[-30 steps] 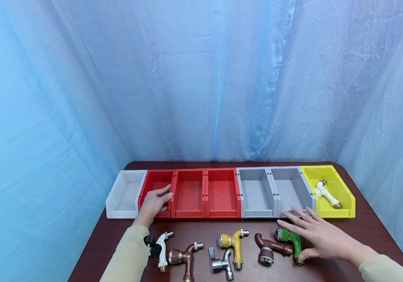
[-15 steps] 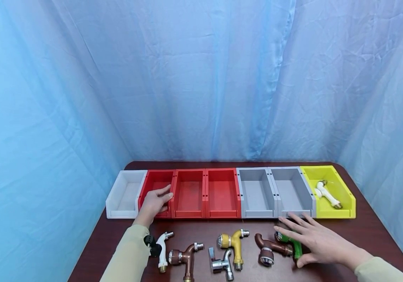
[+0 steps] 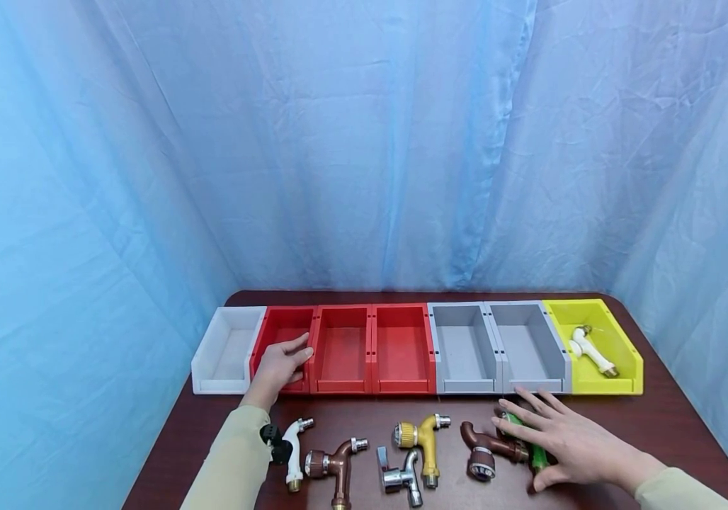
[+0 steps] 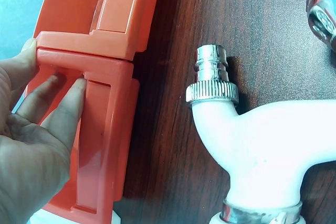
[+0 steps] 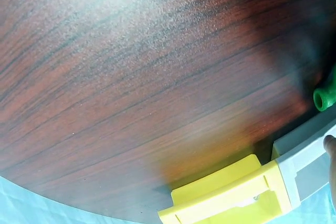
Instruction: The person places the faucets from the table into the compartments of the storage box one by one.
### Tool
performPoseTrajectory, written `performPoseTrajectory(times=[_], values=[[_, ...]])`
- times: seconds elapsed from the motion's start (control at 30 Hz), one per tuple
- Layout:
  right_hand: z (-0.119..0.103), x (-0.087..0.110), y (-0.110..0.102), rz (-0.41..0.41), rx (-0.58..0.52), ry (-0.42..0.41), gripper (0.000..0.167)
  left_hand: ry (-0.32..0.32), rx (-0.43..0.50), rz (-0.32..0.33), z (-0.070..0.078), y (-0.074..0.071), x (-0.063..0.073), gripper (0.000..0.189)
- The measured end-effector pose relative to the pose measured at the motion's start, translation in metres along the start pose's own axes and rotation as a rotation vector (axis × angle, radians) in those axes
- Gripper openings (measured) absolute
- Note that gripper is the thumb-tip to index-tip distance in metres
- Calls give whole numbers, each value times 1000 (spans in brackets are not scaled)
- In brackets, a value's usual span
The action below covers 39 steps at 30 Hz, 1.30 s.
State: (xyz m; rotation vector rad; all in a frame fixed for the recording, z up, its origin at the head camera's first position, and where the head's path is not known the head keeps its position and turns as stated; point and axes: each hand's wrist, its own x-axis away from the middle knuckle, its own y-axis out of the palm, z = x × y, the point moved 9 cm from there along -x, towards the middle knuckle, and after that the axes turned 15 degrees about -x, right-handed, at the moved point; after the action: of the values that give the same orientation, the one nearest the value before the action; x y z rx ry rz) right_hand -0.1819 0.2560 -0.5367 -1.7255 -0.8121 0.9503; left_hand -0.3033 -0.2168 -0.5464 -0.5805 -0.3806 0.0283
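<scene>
My left hand pinches the right side wall of the leftmost red bin, with fingers inside it. Below that wrist lies a white faucet with a black handle, partly behind the sleeve. My right hand is spread, fingers fairly straight, over a green faucet that it partly covers. Whether it touches the faucet I cannot tell. A brown faucet lies just left of those fingers. In the right wrist view only the green faucet's end and a fingertip show at the right edge.
Along the back stand a white bin, more red bins, grey bins and a yellow bin holding a white faucet. Another brown faucet, a chrome faucet and a yellow faucet lie in front.
My right hand has shifted a little left and toward me, covering more of the green faucet. The left hand has stayed at the red bin.
</scene>
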Motion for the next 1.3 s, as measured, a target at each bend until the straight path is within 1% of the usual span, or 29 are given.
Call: performPoseTrajectory(times=[0.23,0.5,0.57,0.7,0.8,0.93,1.07,1.2,1.3], values=[[-2,3,2,-2,-6,-18,96,4,7,-4,1,0,1,61],[0,9,5,-23,-16,-10,99,-4,-2,-8,2,1,2,62],[1,10,5,-26,-14,3,101,-5,0,-8,2,1,1,62],[5,13,7,-65,-29,58,102,-1,-7,-6,1,0,0,60],[7,15,9,-106,-73,97,99,4,-15,-2,1,-1,-1,59],[7,16,10,-140,-145,129,97,6,-16,0,1,-1,-1,59],[6,16,9,-162,-138,150,97,0,-15,-1,1,-1,0,59],[5,15,8,-162,-116,140,97,-2,-20,-4,1,-1,0,60],[3,14,5,-144,-109,108,98,1,-18,-4,1,-1,0,61]])
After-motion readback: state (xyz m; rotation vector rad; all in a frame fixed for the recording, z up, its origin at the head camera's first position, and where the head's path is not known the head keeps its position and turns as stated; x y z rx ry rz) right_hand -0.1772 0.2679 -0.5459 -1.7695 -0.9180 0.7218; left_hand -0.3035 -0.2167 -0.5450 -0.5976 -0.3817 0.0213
